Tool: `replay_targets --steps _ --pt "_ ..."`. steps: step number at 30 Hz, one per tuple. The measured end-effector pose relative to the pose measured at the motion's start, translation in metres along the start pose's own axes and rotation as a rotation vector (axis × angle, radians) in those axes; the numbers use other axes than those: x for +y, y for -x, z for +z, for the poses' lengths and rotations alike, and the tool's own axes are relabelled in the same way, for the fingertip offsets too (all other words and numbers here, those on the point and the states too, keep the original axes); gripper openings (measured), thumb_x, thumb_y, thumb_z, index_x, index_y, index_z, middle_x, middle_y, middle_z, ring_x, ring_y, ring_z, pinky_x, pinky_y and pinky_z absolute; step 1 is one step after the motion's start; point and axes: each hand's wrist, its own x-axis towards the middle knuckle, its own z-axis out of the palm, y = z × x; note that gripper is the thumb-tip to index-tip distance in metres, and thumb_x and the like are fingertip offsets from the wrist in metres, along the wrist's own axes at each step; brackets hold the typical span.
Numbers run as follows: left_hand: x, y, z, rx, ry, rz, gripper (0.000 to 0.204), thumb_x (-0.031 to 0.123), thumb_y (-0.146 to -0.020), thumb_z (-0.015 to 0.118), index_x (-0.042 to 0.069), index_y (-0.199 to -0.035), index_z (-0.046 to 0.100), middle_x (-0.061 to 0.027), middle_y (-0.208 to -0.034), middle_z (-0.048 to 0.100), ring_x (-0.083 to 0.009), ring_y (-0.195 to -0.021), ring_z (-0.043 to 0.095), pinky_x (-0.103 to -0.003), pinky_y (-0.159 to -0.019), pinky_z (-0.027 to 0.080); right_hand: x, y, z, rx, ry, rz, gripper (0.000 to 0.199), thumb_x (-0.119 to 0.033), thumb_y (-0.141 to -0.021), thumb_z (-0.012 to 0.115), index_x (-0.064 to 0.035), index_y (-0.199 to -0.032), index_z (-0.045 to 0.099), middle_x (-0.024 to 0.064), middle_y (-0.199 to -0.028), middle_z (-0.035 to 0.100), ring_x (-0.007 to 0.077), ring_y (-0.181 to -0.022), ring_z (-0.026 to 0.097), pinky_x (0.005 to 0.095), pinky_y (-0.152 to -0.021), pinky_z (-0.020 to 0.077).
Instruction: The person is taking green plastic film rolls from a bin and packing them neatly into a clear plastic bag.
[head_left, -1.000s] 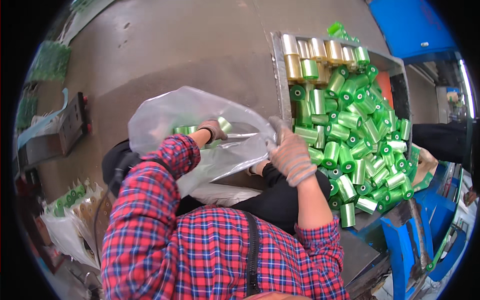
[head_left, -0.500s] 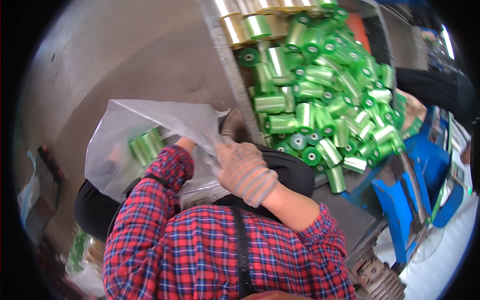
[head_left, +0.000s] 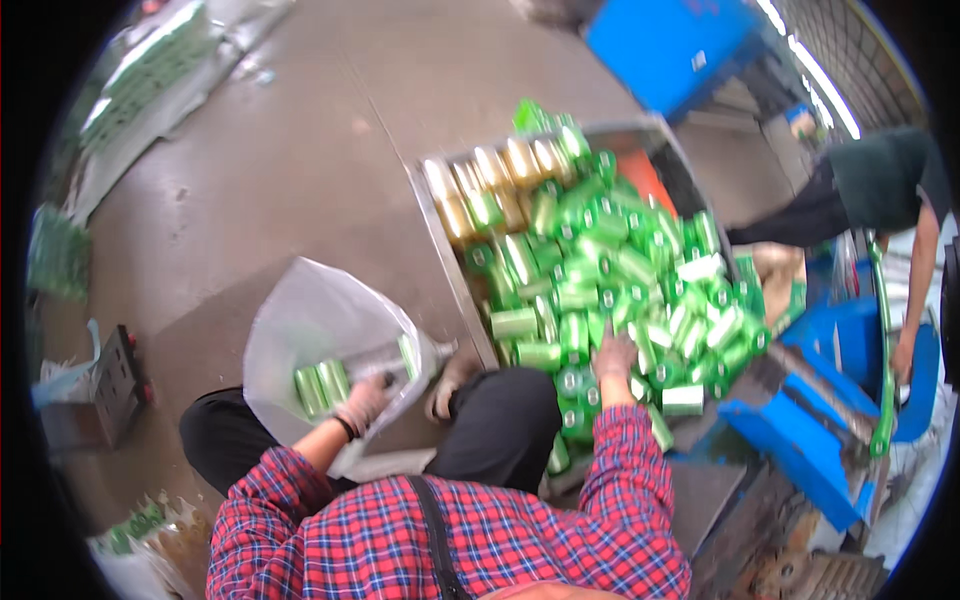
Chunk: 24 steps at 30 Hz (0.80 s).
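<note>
A clear plastic bag stands open between my knees. Inside it lie several green film rolls side by side, and another green roll leans by its right wall. My gloved left hand is at the bag's mouth, just right of the rolls; its fingers are blurred, so their grip is unclear. To the right, my gloved right hand reaches onto a heap of shiny green film rolls with fingers stretched out, touching the rolls at the near side. No roll is clearly within its fingers.
The heap fills a grey-edged bin, with gold-toned rolls at its far left. A blue metal frame stands at right. Another person bends over at far right. A blue box is at the back.
My right hand has left the bag's rim and moved right onto the heap. My left hand has drawn back toward the bag's mouth. The view has shifted, showing more floor.
</note>
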Motion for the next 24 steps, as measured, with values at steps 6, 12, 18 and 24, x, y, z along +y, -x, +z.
replay_targets --steps 6,12,18,24 --pt "0.045 0.044 -0.029 0.222 0.246 0.021 0.038 0.028 -0.079 0.058 -0.001 -0.104 0.058 -0.0186 -0.099 0.062 -0.0285 -0.095 0.059 -0.034 -0.085 0.045 0.004 -0.008 -0.077 -0.045 -0.350 0.214 0.068 -0.045 -0.063 0.070 -0.0140 -0.118 0.046 0.0149 -0.109 0.055 0.0289 -0.103 0.052 0.0374 -0.083 0.0430" --pt "0.154 0.063 -0.065 0.379 0.808 0.178 0.048 0.028 -0.077 0.063 -0.001 -0.112 0.049 -0.0128 -0.103 0.058 -0.0198 -0.095 0.055 -0.030 -0.083 0.044 -0.075 0.083 -0.219 0.153 -1.913 -0.293 0.066 -0.025 -0.069 0.074 0.0017 -0.116 0.037 0.0114 -0.100 0.054 0.0200 -0.085 0.053 0.0307 -0.078 0.0453" --pt "0.122 0.067 -0.106 0.188 0.910 0.152 0.050 0.029 -0.069 0.071 0.005 -0.108 0.049 -0.0038 -0.094 0.057 -0.0158 -0.086 0.054 -0.032 -0.077 0.045 -0.160 0.117 -0.254 -0.075 -1.140 -0.715 0.073 -0.049 -0.067 0.066 -0.0059 -0.121 0.045 0.0212 -0.118 0.049 0.0337 -0.111 0.047 0.0369 -0.094 0.0370" --pt "0.026 -0.004 -0.087 -0.169 -0.312 -0.212 0.086 0.049 -0.048 0.078 0.000 -0.111 0.048 -0.0202 -0.102 0.058 -0.0331 -0.095 0.056 -0.039 -0.083 0.044 -0.208 0.110 -0.265 -0.171 -0.389 -0.589 0.084 -0.050 -0.067 0.066 -0.0085 -0.132 0.031 0.0164 -0.118 0.051 0.0288 -0.108 0.051 0.0399 -0.091 0.0396"
